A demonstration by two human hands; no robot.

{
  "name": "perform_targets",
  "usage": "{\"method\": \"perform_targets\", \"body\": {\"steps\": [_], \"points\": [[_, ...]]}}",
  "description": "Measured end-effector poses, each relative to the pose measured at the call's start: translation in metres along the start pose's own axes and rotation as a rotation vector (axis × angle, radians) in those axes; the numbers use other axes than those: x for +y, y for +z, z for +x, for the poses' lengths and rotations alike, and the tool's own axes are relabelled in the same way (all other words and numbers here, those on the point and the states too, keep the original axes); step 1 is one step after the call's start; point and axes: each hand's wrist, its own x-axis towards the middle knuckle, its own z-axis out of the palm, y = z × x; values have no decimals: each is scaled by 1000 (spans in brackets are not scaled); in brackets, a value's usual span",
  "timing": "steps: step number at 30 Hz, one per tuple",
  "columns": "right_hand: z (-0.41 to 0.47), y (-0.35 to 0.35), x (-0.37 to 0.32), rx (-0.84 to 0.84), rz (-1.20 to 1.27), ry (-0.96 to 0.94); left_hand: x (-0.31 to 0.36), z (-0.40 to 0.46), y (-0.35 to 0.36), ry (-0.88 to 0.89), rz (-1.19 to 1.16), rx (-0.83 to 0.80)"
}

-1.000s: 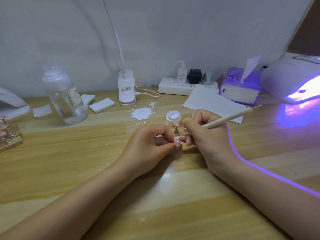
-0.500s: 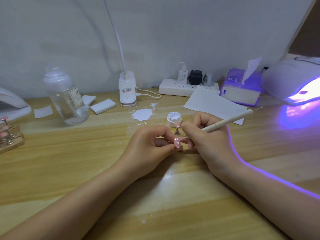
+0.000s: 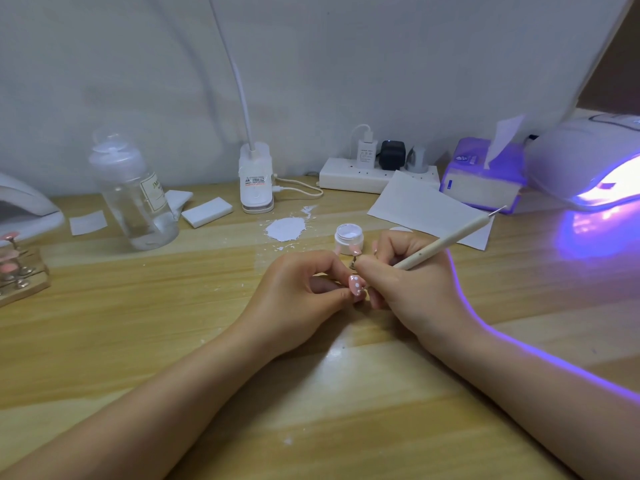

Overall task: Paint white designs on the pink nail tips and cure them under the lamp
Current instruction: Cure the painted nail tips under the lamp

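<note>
Seen from above and behind the hands, a person works at a pale wooden bench (image 3: 104,341) set against a grey-white wall. Both forearms reach in from the lower edge and meet near the middle. The left hand (image 3: 298,296) has its grip closed on a pink nail tip (image 3: 356,284), pinching it between thumb and fingers so the painted face points up; several small white dots show on the pink surface. The right hand (image 3: 405,289) has its grip wrapped round a slim, cream-coloured dotting tool (image 3: 446,242), held like a pen, with its working end down at the nail tip and its far metal point slanting up and to the right. Just behind the two hands stands a small open jar of white gel (image 3: 349,237), and behind that a splash of white paint (image 3: 285,228) has dried on the wood. At the far right a curing lamp (image 3: 585,161) glows violet and throws purple light across the bench and along the right forearm. Beside it sits a tissue box (image 3: 481,183) with a sheet of white paper (image 3: 422,206) lying in front. Along the wall are a power strip (image 3: 360,174) with plugs in it and the white base of a desk light (image 3: 255,178). To the left stands a clear plastic bottle (image 3: 133,192), and at the left edge a wooden stand (image 3: 20,282) carries more pink nail tips on metal posts.
</note>
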Motion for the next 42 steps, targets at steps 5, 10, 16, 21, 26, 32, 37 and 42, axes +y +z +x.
{"method": "perform_targets", "body": {"steps": [5,10,16,21,26,32,37,42], "points": [[1,0,1,-2,-5,-15,0,1,0,1,-5,-4],[1,0,1,-6,-19,-20,0,1,1,2,-23,-11],[2,1,1,-7,-36,-16,0,1,1,5,-25,-17],[1,1,0,-3,-41,-7,1,1,1,-4,-46,-33],[1,1,0,-9,-34,3,-2,2,1,11,-28,-19],[1,1,0,11,-72,-1,-2,2,1,11,-27,-17],[1,1,1,7,-76,-6,0,2,1,13,-20,-31],[0,1,0,9,-81,-3,-1,1,1,10,-21,-18]]}}
